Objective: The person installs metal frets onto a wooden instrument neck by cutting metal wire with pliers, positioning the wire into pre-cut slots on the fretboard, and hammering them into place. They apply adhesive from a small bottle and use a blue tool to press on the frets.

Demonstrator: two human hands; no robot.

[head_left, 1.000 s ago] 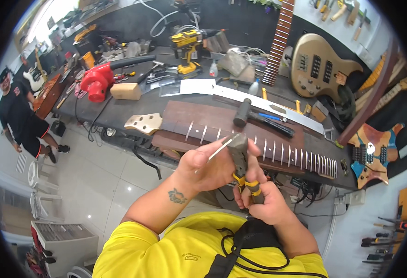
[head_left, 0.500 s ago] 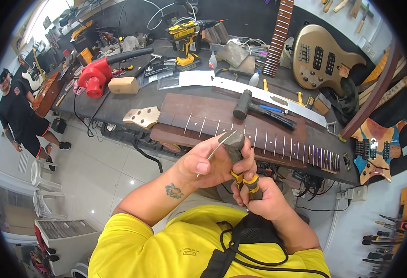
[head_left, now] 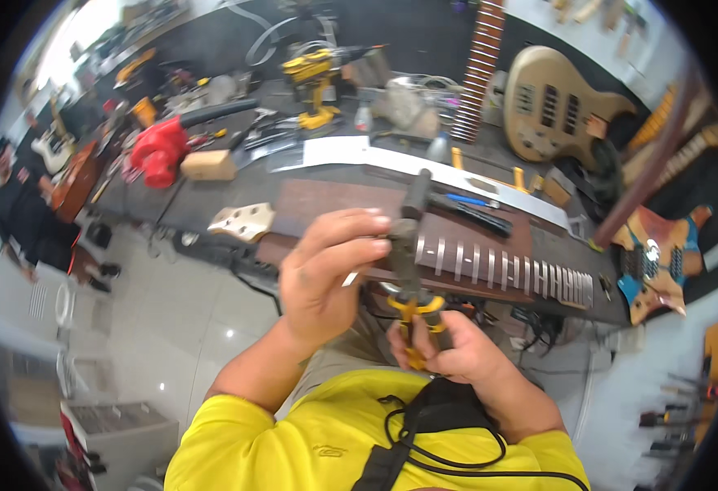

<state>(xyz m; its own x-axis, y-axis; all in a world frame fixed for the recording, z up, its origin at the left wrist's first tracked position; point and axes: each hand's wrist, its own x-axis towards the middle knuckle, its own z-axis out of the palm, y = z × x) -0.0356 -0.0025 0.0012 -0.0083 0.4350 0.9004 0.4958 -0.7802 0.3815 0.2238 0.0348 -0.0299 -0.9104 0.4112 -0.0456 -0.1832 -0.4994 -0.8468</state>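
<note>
My right hand (head_left: 449, 348) grips the yellow-and-black handles of a pair of pliers (head_left: 412, 295), jaws pointing up and away from me. My left hand (head_left: 326, 270) is raised beside the jaws, its fingertips close to or touching them. A short bright bit of fret wire (head_left: 350, 279) shows at that hand; the rest is hidden behind the fingers. Beyond my hands a guitar neck lies across the bench, its pale headstock (head_left: 243, 222) to the left and its fretted fingerboard (head_left: 506, 270) to the right. Motion blurs the hands and tool.
A black-handled hammer (head_left: 473, 214) lies behind the neck, near a long white straightedge (head_left: 457, 178). Further back are a yellow drill (head_left: 310, 78), a red blower (head_left: 158, 151) and a wooden block (head_left: 208, 165). Guitar bodies (head_left: 559, 106) stand right. A person (head_left: 27, 204) stands far left.
The pliers are now upright before me, jaws higher. My left hand has turned, its fingers now reaching toward the jaws from the left. The wire shows less. My view has shifted slightly.
</note>
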